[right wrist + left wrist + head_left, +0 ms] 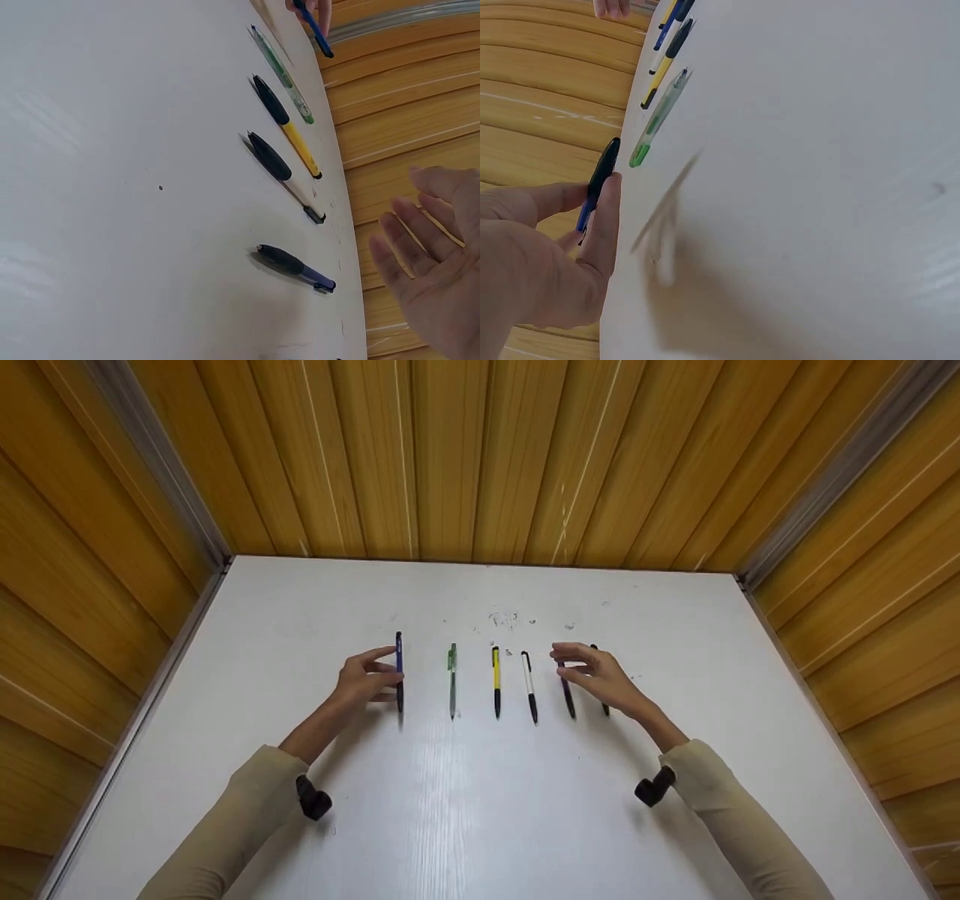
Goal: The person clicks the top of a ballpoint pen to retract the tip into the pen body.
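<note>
My left hand (360, 679) pinches a blue pen (591, 201) between thumb and fingers. The pen is raised off the table, its shadow falling on the white surface. My right hand (439, 259) is above the right end of a row of pens, fingers loosely bent and holding nothing. Below it lies a dark blue pen (300, 268) with a black grip, partly hidden in the head view. Between the hands lie a clear green pen (453, 682), a yellow pen (496, 671) and a white pen (528, 679), roughly side by side. Another pen (606, 709) lies rightmost, largely covered by the right hand.
The white table (480, 810) ends at a wood-patterned back wall (450, 465), with similar walls on both sides. Dark scuff marks (504, 619) dot the surface behind the pens. A small black device (313, 799) sits at the left cuff, another (655, 787) at the right.
</note>
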The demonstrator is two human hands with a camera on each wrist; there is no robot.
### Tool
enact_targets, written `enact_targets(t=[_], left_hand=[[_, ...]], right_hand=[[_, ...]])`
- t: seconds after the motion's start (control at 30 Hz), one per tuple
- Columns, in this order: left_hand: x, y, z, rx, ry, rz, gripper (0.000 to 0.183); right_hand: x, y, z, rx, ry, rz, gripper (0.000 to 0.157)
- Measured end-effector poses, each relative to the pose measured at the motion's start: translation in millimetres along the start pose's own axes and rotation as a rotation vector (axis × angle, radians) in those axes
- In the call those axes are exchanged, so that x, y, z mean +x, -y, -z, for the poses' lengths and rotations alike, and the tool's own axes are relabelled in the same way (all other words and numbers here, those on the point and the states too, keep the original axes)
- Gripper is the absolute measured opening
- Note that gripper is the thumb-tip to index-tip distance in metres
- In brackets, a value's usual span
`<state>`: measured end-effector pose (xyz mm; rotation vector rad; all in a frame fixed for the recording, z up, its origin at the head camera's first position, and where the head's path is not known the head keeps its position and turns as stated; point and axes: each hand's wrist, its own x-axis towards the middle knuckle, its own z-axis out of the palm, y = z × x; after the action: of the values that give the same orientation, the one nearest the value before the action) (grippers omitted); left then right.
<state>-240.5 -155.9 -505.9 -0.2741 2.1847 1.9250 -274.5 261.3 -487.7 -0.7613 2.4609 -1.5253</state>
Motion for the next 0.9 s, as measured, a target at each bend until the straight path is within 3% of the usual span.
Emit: enact_targets(t=[0.27, 0.53, 0.67, 0.9], left_hand=[[14.0, 11.3, 9.6, 0.169, -0.047, -0.016, 0.056], [17.4, 14.6, 3.3, 0.339, -0.118, -0.15, 0.047], [16.0, 15.5, 1.0, 0.417, -0.139, -0.182, 0.046], [15.6, 17.6, 1.6, 0.444, -0.163, -0.174, 0.043]], right_hand=[[-4, -6, 3.0, 0.035, -0.007, -0.042, 0.046], [-8, -7, 5.1, 0.056, -0.015, -0.069, 0.047], [-10, -11, 5.6, 0.067, -0.018, -0.072, 0.048], [-13, -21, 7.4, 0.045, -0.054, -0.095, 0.047]])
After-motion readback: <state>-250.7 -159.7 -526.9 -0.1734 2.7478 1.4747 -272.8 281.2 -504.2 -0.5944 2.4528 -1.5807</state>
